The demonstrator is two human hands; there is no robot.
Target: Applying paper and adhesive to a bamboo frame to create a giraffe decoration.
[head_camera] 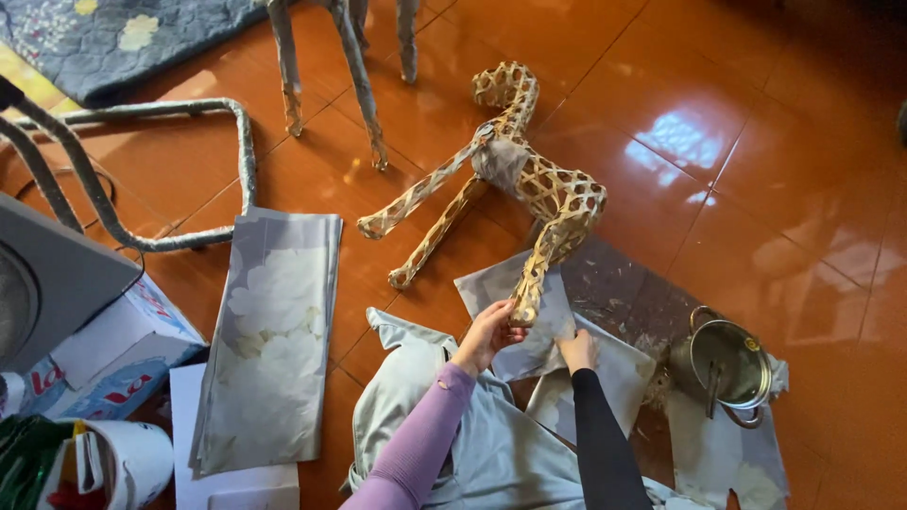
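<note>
Grey cloth [491, 444] is spread closest to the lens, with both forearms cut off by the lower edge. Part of the right hand [577, 350] is hidden under a grey paper sheet [529, 312], so its grip cannot be told. One rear leg tip of the woven animal frame [539, 189] is pinched by the left hand [488, 332]. Above both hands, the frame lies on its side on the orange tiled floor [756, 189], its long axis running lower right to upper left, head uppermost. Contents of the steel pot [729, 364] are unclear.
</note>
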